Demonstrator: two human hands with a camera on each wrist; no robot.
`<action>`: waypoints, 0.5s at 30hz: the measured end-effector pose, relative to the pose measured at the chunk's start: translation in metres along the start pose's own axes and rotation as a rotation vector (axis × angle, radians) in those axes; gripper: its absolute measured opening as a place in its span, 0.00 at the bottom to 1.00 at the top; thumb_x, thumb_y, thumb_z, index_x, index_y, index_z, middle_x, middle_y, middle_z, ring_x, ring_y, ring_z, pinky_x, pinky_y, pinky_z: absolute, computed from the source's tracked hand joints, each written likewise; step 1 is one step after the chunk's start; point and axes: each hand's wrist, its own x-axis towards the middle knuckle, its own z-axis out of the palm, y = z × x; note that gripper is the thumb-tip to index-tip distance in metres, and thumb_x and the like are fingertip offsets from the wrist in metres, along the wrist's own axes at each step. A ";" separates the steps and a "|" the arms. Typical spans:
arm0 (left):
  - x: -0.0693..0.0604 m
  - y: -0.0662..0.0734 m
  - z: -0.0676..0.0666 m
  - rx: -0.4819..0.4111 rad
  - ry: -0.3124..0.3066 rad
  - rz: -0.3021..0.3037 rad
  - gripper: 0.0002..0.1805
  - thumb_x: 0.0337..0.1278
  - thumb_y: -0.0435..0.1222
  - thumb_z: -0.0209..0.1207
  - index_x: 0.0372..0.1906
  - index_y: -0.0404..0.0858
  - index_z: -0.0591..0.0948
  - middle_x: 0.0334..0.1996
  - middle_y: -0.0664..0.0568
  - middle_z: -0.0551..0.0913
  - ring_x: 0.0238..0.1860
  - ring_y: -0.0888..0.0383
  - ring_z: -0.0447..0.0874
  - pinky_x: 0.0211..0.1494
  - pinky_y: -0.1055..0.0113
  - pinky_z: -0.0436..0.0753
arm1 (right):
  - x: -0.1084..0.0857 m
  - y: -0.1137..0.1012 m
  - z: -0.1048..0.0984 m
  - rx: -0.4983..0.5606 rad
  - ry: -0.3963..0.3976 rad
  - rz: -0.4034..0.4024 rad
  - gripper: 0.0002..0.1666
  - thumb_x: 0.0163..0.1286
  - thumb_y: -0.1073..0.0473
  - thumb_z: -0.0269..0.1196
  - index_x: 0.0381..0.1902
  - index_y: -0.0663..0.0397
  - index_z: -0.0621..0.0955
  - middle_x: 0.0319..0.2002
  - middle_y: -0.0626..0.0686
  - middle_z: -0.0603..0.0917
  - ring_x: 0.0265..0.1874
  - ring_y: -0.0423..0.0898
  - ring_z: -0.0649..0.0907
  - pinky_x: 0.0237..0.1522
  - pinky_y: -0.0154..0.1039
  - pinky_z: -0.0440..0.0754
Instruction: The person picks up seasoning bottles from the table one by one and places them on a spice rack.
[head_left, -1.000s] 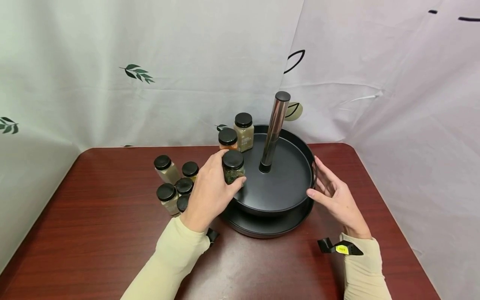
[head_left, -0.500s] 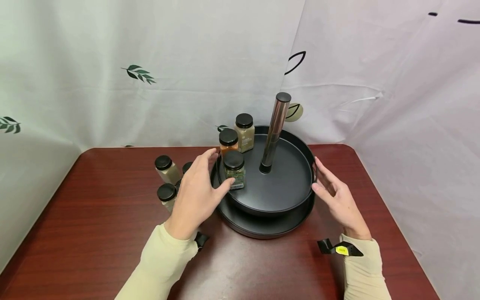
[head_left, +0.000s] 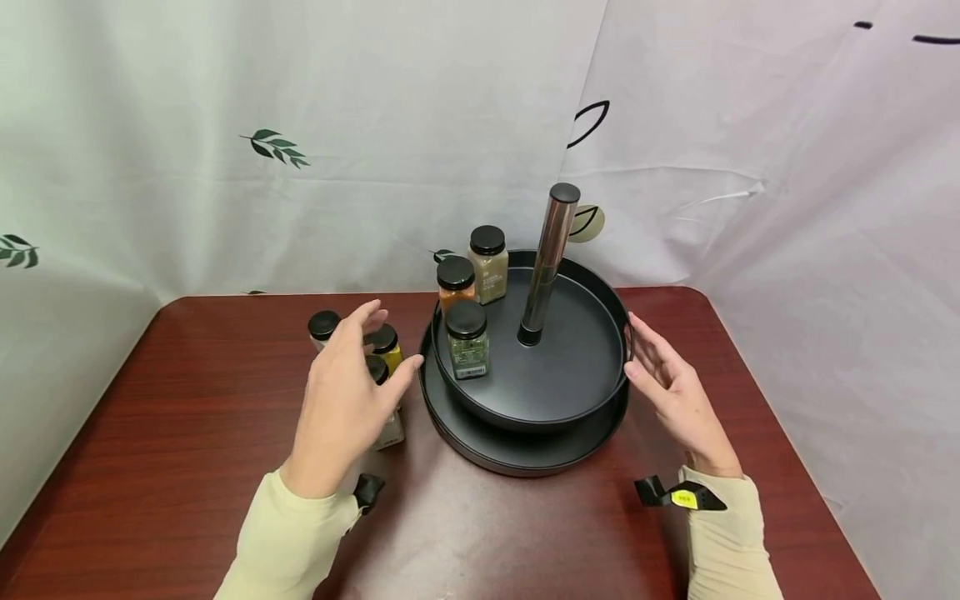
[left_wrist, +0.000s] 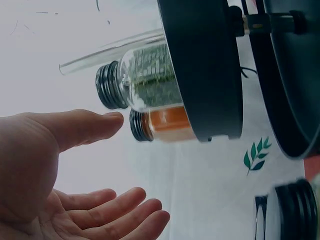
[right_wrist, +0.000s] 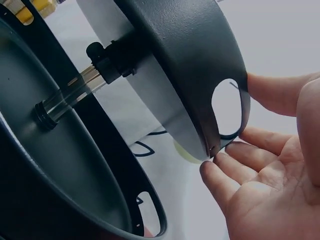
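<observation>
Over the group of jars at the left, the left hand [head_left: 341, 400] is held with fingers spread and nothing in its grasp. A jar with a yellow filling [head_left: 392, 359] shows between its thumb and fingers; other jars are partly hidden behind it. The right hand [head_left: 684, 404] touches the rim by the handle cutout [right_wrist: 227, 110] of the upper black tray [head_left: 562, 383]. On that tray's left side stand a green herb jar [head_left: 468, 354], an orange jar [head_left: 456, 283] and a beige jar [head_left: 489, 271]. In the left wrist view, the herb jar [left_wrist: 152, 80] is beyond the thumb.
A lower black tray [head_left: 525, 458] lies under the upper one, on a reddish-brown table [head_left: 187, 433]. An upright post [head_left: 550, 258] with a black cap rises from the upper tray. A white cloth [head_left: 412, 125] with leaf prints hangs behind the table.
The left hand has let go of the green herb jar, which now stands on the upper tray, and has moved left over the other jars. The right hand has barely shifted at the rim.
</observation>
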 end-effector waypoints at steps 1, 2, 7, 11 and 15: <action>-0.001 -0.001 -0.001 0.001 0.009 -0.006 0.39 0.53 0.35 0.73 0.69 0.31 0.69 0.60 0.43 0.78 0.55 0.46 0.81 0.56 0.51 0.81 | 0.000 0.000 -0.001 0.004 0.000 0.004 0.35 0.76 0.74 0.51 0.78 0.66 0.55 0.77 0.67 0.54 0.76 0.46 0.60 0.66 0.27 0.66; -0.002 -0.003 -0.003 0.004 0.018 -0.015 0.39 0.53 0.35 0.73 0.69 0.32 0.69 0.60 0.43 0.78 0.54 0.45 0.82 0.56 0.52 0.81 | 0.001 0.001 -0.001 0.010 0.000 0.008 0.36 0.77 0.74 0.51 0.78 0.65 0.55 0.77 0.67 0.54 0.76 0.47 0.59 0.66 0.27 0.65; -0.008 -0.008 -0.009 0.015 0.035 -0.058 0.38 0.54 0.34 0.72 0.69 0.34 0.69 0.60 0.44 0.78 0.53 0.45 0.83 0.55 0.49 0.81 | 0.001 0.002 -0.004 0.031 -0.006 0.018 0.37 0.76 0.75 0.51 0.79 0.64 0.53 0.78 0.66 0.52 0.76 0.47 0.59 0.66 0.26 0.65; -0.014 -0.015 -0.013 0.043 0.040 -0.076 0.37 0.56 0.33 0.70 0.70 0.34 0.69 0.61 0.44 0.78 0.52 0.43 0.83 0.54 0.47 0.80 | 0.001 0.003 -0.006 0.051 -0.016 0.034 0.38 0.76 0.74 0.52 0.79 0.63 0.53 0.78 0.64 0.52 0.77 0.46 0.59 0.67 0.27 0.65; -0.019 -0.022 -0.017 0.063 0.058 -0.079 0.35 0.56 0.30 0.69 0.69 0.33 0.70 0.59 0.41 0.78 0.51 0.42 0.82 0.54 0.48 0.79 | 0.001 0.003 -0.007 0.069 -0.016 0.060 0.39 0.75 0.74 0.53 0.79 0.60 0.54 0.79 0.61 0.53 0.77 0.47 0.58 0.68 0.28 0.64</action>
